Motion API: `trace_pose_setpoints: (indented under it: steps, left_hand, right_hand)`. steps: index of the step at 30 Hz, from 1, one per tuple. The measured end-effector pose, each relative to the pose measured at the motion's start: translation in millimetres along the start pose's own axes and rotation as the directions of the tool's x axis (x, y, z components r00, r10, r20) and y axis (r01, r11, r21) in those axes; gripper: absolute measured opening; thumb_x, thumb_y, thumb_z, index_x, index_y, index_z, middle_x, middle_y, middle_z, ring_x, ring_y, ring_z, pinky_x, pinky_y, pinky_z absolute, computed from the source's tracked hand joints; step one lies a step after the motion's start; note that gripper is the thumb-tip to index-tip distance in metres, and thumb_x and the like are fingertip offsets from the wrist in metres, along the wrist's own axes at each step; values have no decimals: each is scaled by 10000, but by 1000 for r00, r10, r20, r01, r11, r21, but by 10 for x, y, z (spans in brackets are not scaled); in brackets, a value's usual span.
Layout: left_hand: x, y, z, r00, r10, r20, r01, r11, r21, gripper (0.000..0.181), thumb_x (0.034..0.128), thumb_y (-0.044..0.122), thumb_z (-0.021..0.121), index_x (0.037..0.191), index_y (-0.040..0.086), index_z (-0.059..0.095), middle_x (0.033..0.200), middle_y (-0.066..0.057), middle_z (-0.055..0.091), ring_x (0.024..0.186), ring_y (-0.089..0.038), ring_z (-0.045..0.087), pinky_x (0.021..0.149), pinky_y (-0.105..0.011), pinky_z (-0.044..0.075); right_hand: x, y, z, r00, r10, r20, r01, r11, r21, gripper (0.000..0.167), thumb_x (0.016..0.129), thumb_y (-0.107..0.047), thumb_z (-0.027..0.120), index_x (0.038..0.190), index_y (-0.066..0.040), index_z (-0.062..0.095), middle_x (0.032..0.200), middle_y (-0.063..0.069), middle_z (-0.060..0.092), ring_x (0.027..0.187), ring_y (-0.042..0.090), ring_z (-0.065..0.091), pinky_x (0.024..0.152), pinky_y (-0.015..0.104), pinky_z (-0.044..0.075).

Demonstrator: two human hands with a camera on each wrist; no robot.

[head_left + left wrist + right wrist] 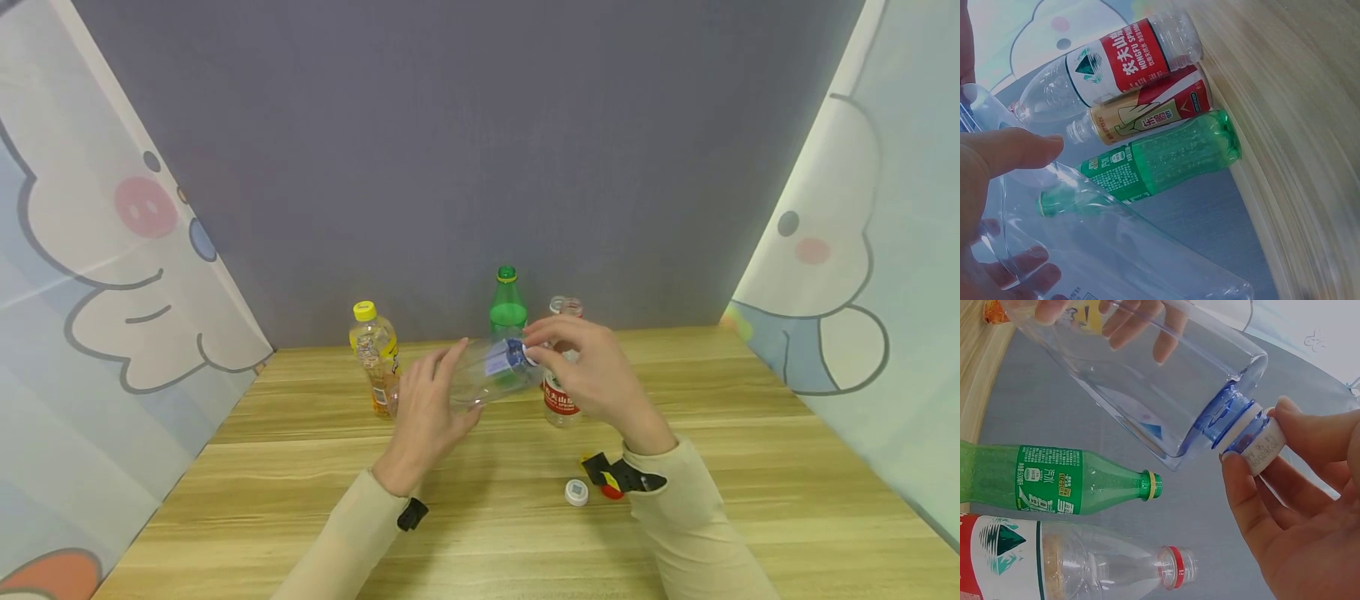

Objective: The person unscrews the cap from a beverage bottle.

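Clear plastic bottle (1179,387) was held tilted above the surface (487,517), blue neck toward the right. Left grip (429,408) was wrapped round its body; right grip (592,371) was pinching the white cap (1266,450) at the mouth, thumb against fingers. Whether the cap was threaded, or which way it was being turned, could not be told.

For a good job: cap best held square to the neck and turned at the fingertips; body best held firm but unsqueezed, as the thin wall could be dented and the mouth swung off line.

Labels: "NONGFU SPRING" / 农夫山泉 was printed on the red-and-white label of the uncapped water bottle (1110,65). 汽水 (soda) was legible on the green bottle (1160,159); Sprite, judged by look. Text on the gold-and-red bottle (1154,106) couldn't be read reliably; same for the yellow-capped bottle (375,358). A dot-printed code was borne by the pinched cap, digits unclear. A square code-like mark was seen on the loose cap (577,492).
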State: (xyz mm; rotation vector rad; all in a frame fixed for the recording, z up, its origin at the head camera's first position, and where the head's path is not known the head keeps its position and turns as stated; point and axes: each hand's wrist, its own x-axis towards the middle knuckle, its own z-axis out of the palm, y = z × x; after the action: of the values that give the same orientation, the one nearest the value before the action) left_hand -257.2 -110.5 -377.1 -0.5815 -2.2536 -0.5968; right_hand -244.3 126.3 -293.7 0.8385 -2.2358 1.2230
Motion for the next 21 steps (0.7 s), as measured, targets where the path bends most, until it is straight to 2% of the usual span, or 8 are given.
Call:
trace_pose_setpoints:
  steps: [9, 18, 21]
  left_hand:
    - [12, -21, -14, 1000, 12, -10, -12, 1000, 13, 1016, 614, 192, 986, 1488, 131, 472, 1284, -172, 588, 1109, -371, 557, 901, -521, 435]
    - [12, -34, -16, 1000, 7, 0, -7, 999, 32, 1030, 624, 202, 987, 1501, 144, 452, 1293, -176, 583, 1120, -378, 555, 939, -545, 423]
    - [10, -37, -14, 1000, 7, 4, -7, 999, 41, 1036, 621, 203, 989, 1502, 145, 449, 1295, -175, 584, 1117, -377, 556, 950, -550, 421]
  right_hand:
    - [-7, 18, -10, 997, 51, 61, -52, 999, 16, 302, 922, -3, 711, 1222, -7, 678, 1182, 124, 686, 960, 311, 704, 795, 449, 586]
    - [-12, 14, -13, 996, 2, 85, -1, 1000, -17, 320, 906, 42, 695, 1224, 5, 684, 1246, 117, 670, 963, 258, 685, 849, 449, 566]
    - [-14, 17, -9, 997, -6, 81, 8, 1000, -24, 295, 910, 12, 713, 1204, -11, 707, 1247, 100, 677, 964, 231, 673, 842, 436, 560]
